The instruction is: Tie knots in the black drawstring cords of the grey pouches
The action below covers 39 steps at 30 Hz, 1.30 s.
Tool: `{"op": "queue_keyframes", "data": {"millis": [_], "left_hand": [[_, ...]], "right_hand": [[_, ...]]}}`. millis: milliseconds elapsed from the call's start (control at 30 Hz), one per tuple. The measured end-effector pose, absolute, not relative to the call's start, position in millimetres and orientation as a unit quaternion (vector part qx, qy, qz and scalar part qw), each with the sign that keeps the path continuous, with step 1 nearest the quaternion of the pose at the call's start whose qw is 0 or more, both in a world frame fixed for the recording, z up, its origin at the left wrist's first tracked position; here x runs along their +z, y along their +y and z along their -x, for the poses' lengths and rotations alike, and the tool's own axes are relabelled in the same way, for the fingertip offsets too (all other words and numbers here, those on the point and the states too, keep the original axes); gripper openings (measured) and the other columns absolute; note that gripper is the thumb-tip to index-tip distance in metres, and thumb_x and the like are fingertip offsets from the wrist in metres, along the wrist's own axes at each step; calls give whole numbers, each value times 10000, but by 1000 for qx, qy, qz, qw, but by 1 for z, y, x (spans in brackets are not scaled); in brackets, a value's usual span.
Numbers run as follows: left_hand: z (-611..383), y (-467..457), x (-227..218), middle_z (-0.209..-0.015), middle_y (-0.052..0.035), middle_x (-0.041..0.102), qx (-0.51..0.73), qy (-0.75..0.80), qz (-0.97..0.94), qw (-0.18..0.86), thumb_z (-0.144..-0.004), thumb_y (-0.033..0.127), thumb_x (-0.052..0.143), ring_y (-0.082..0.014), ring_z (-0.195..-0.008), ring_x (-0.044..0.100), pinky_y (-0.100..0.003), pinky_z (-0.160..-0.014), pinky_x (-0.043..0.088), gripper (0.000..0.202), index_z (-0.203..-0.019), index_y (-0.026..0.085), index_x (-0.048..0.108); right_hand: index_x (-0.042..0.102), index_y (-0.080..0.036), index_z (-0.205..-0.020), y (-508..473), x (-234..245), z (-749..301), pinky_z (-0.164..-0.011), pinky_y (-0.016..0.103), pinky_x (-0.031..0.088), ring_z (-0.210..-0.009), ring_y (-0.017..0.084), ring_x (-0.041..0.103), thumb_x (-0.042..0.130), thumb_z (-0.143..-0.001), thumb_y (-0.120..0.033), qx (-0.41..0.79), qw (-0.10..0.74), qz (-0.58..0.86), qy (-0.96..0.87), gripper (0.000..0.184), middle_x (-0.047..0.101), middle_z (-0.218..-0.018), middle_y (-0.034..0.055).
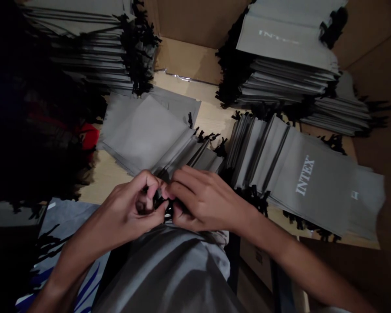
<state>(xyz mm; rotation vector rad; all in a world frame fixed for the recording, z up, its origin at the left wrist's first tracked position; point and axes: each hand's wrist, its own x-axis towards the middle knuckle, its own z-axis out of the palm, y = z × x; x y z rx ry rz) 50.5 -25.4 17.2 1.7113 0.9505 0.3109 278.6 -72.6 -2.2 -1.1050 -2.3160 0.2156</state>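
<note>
My left hand (125, 211) and my right hand (203, 198) meet at the table's near edge, just in front of my grey shirt. Both are closed, with fingertips and thumbs pinching a black cord (168, 209) between them. Much of the cord is hidden by the fingers. Right behind the hands, a slanted row of grey fabric pouches (179, 158) with knotted black cord ends leans on the table. A flat grey pouch (145, 130) lies at its left end.
A row of grey pouches printed INTEX (309, 182) lies to the right. Taller stacks stand at the back right (286, 43) and back left (94, 61). Dark hair and something red (89, 139) fill the left side. Cardboard walls (189, 21) rise behind.
</note>
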Motion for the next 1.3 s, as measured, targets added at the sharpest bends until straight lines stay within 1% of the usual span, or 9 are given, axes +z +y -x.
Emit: {"op": "queue_keyframes", "data": {"millis": [133,333,467,633,800,967,1100,1167,1300], "left_hand": [[-54,-24,16,-661,136,561,166,392,-680,597,-916,109,737,-45,-520,475,-134,-541,432,343,-908,270,435],[-63,-25,14,-974,59,780,190,400,-576,687,-851,42,752,38,-359,490,-62,-358,349,435,-868,262,376],[-63,-26,8,-936,100,783,196,412,-532,713,-828,42,780,19,-320,503,-67,-315,357,472,-873,270,369],[-62,-27,-1,-738,142,691,234,431,-490,721,-828,83,811,17,-276,450,-60,-307,275,485,-862,270,364],[-66,-33,0,-853,116,735,276,452,-424,735,-818,153,842,40,-238,399,-56,-274,198,513,-851,268,343],[-78,-43,8,-725,150,669,303,500,-318,746,-767,185,854,47,-232,355,-40,-282,237,555,-832,270,309],[-77,-47,5,-807,112,719,309,504,-314,743,-812,209,825,83,-250,333,-25,-315,239,514,-828,256,314],[-71,-45,4,-866,95,735,291,485,-384,730,-860,203,813,64,-262,426,-44,-324,293,471,-821,246,346],[-61,-37,9,-978,63,756,247,438,-525,687,-857,158,830,-40,-399,657,-145,-427,539,382,-868,249,459]], "right_hand": [[634,-167,-1023,-70,0,-283,-593,350,469,-810,220,566,493,-956,-159,96,273,396,-872,155,615,-896,54],[628,-187,-983,-72,-5,-282,-580,338,436,-786,203,568,526,-945,-188,107,316,404,-851,109,627,-882,45],[610,-194,-972,-74,-14,-275,-596,329,428,-783,197,564,553,-893,-172,114,366,430,-817,100,609,-868,37],[588,-214,-935,-77,-24,-260,-644,339,458,-767,200,550,562,-868,-175,96,423,473,-767,82,621,-845,33],[563,-225,-929,-80,-30,-242,-665,345,489,-771,205,576,590,-894,-199,73,462,517,-717,51,633,-836,37],[539,-232,-946,-84,-35,-227,-695,363,506,-762,212,576,608,-906,-207,55,489,551,-674,84,622,-822,34],[533,-234,-952,-85,-33,-230,-706,357,498,-786,210,569,596,-906,-200,79,493,545,-673,86,602,-844,36],[539,-234,-947,-84,-28,-240,-696,344,485,-780,199,561,581,-897,-187,111,484,526,-690,81,592,-848,28],[568,-226,-951,-79,-14,-264,-662,330,456,-775,194,548,561,-893,-185,145,416,469,-765,71,593,-853,24]]}}
